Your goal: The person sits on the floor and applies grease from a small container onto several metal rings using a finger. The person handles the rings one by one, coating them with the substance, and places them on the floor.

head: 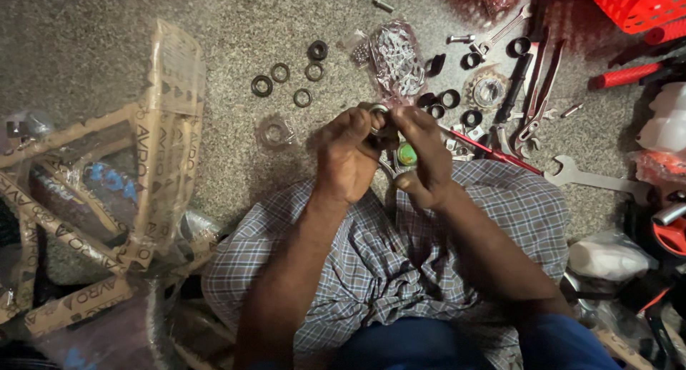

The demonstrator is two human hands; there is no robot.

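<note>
Keep your left hand and right hand pinched on the bearing ring, level; loose rings lie at ten o'clock.

Bare speckled floor is lying open across the upper left of the frame, giving a hand free passage there. Below it, a paper-wrapped bicycle frame is blocking the left side. Small dark rings are dotting the upper middle, with gaps between them. A bag of small metal parts is sitting just above both hands. The right side is crowding up (hardly a clear gap): spanners, pliers, a sprocket and red crates are standing in the way.
</note>
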